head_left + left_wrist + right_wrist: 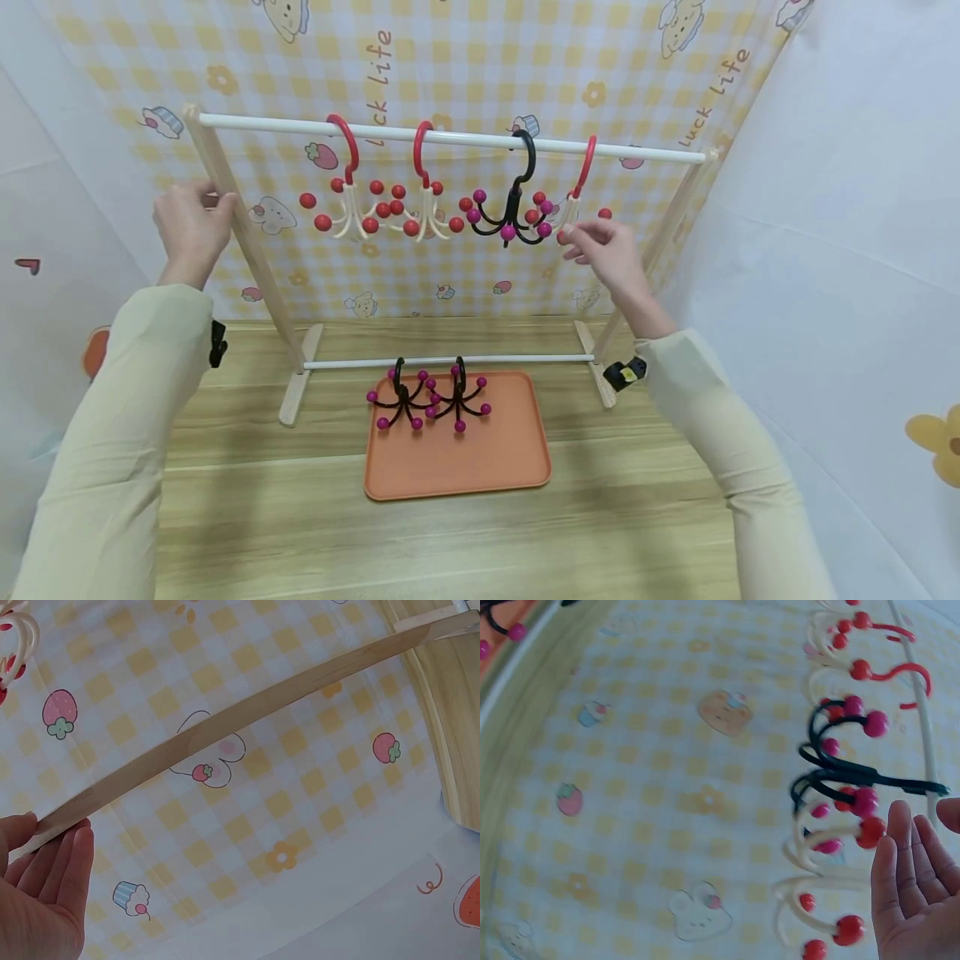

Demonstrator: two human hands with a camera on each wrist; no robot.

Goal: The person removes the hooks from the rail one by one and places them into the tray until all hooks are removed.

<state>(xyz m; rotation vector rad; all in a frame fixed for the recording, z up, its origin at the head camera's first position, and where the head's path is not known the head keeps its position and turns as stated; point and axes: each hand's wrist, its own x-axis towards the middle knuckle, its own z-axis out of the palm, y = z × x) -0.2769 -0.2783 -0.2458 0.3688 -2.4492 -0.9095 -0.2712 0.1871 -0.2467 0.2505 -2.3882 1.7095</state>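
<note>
My left hand (193, 229) holds the left wooden post (255, 254) of a hanging rack, thumb on one side and fingers on the other, as the left wrist view also shows. My right hand (611, 254) is beside the rightmost hanger, a white multi-arm one with a red hook (586, 167) and red ball tips; its fingers are extended in the right wrist view, near a red ball (871, 832). Left of it, a black hanger (514, 204) with magenta balls hangs from the white rod (285, 125). Two more white hangers with red hooks (347, 142) hang further left.
An orange tray (480, 467) lies on the wooden table (300, 517), with two black magenta-tipped hangers (459, 396) at its back edge. A lower white bar (352, 364) joins the rack's wooden feet (295, 396). Behind hangs a yellow checked cloth (480, 75).
</note>
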